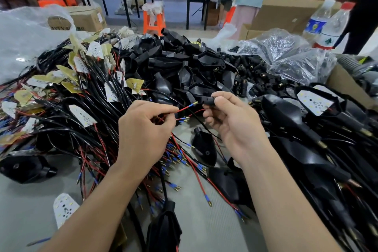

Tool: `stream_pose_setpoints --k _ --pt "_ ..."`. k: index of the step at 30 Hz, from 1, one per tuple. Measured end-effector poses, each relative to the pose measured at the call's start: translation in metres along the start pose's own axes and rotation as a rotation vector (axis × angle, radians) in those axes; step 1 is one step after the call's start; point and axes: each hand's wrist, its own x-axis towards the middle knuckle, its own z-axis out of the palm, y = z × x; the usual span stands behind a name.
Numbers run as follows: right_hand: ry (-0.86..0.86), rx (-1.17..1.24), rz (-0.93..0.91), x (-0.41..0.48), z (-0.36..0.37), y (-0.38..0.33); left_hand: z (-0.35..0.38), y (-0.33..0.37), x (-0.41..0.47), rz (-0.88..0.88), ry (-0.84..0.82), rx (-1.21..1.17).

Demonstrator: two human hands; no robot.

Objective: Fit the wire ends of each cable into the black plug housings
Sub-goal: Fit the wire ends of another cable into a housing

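Observation:
My left hand (144, 131) pinches a red wire (184, 109) whose blue-sleeved brass tip points right. The tip sits just short of a small black plug housing (209, 100) pinched between thumb and fingers of my right hand (231, 122). A second red wire end hangs below, between the two hands. The wires belong to a cable from the big tangle of black and red cables with LED boards (81, 96) at the left. Black lamp shells (173, 61) are heaped behind my hands, and loose small black plug housings (251, 71) lie further right.
Assembled black lamp units (319, 129) are stacked at the right. One loose shell (204, 147) lies on the grey table below my right hand. Clear plastic bags, a cardboard box (345, 86) and two water bottles (327, 24) stand behind. A person stands at the back right.

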Motion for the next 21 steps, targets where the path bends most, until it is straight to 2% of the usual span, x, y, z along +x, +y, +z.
stream_pose_setpoints --k 4,14,21 --pt "-0.003 -0.109 -0.036 0.001 -0.005 0.001 0.001 -0.001 -0.001 -0.001 -0.033 -0.009" --pt "-0.143 -0.225 -0.027 0.004 -0.011 0.001 0.003 -0.002 0.001 -0.019 -0.049 0.044" --pt "-0.116 -0.369 -0.105 0.002 0.0 0.013 0.005 0.004 -0.004 -0.058 -0.071 -0.037"
